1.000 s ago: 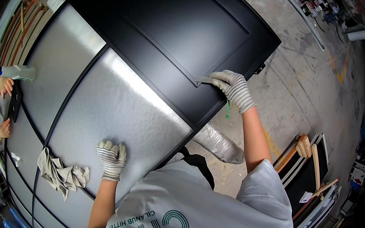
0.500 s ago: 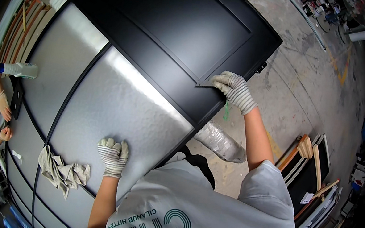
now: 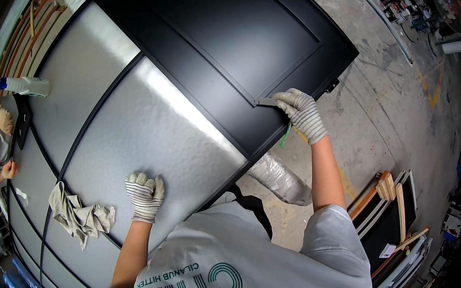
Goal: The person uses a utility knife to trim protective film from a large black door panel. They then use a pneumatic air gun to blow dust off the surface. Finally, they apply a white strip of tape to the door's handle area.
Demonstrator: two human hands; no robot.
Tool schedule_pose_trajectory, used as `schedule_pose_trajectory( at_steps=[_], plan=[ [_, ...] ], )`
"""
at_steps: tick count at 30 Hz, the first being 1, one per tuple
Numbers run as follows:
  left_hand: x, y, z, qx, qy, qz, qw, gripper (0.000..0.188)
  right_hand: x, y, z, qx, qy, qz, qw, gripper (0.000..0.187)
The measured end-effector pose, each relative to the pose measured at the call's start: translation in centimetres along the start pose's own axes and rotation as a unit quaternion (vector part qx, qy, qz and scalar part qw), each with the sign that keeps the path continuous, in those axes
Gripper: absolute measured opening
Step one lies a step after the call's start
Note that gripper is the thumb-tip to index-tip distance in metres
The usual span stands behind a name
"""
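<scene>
Since half a second ago, the thin flat blade [image 3: 265, 101] in your right hand [image 3: 301, 114] has turned and now shows a narrower side, while your co-worker's upper hand [image 3: 5, 120] has drawn away from the lower one [image 3: 9, 170]. Your gloved right thumb and fingers pinch the blade, and its far end lies at the corner of the rectangular moulding on the black section of the door panel [image 3: 217, 39], near the edge on your right. A green strip [image 3: 286, 136] hangs just below that hand; what it is fixed to, you cannot tell. Your left hand [image 3: 144, 196], gloved too, is curled into a loose fist on the textured grey pane [image 3: 152, 125] — whether anything is inside it, you cannot tell. Left of that fist, a crumpled grey cloth [image 3: 77, 216] lies across the black bars. Over at the panel's far left edge, a blue-topped bottle [image 3: 25, 85] sits near your co-worker, above a dark plate with holes [image 3: 22, 126]. Beside the panel's near edge, below your right hand, you have a plastic-wrapped bundle [image 3: 282, 179], and wooden frame pieces [image 3: 390, 199] lean together farther right on the concrete floor [image 3: 368, 111].
</scene>
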State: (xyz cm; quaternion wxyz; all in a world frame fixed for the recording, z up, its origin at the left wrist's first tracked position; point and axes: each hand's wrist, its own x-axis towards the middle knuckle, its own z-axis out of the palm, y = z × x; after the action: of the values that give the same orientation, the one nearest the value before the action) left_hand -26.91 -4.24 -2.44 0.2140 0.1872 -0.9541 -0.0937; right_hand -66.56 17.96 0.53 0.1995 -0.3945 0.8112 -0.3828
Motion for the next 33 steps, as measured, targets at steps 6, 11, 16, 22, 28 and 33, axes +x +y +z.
schedule_pose_trajectory(
  at_steps=[6,11,16,22,28,33],
  plan=[
    [0.0,0.1,0.0,-0.003,-0.008,-0.011,1.000,0.034,0.1,0.1,0.1,-0.048,0.022,-0.013,0.998,0.016],
    [0.5,0.3,-0.1,-0.010,0.010,0.004,1.000,0.036,0.1,-0.1,0.0,-0.007,0.007,-0.006,1.000,0.017],
    [0.3,0.1,-0.1,0.002,-0.003,-0.002,1.000,0.034,0.0,0.3,0.2,-0.006,0.020,-0.015,1.000,0.017],
    [0.3,0.1,0.0,0.000,0.006,0.004,1.000,0.036,-0.3,0.7,0.1,0.017,-0.003,-0.027,0.999,0.017],
    [0.2,0.0,0.0,-0.001,0.002,0.001,1.000,0.037,-0.2,0.5,0.5,-0.024,0.031,-0.009,0.999,0.017],
    [0.1,0.0,0.0,-0.006,-0.004,-0.004,1.000,0.037,-0.4,-0.3,0.2,-0.018,0.015,-0.001,1.000,0.017]
  ],
)
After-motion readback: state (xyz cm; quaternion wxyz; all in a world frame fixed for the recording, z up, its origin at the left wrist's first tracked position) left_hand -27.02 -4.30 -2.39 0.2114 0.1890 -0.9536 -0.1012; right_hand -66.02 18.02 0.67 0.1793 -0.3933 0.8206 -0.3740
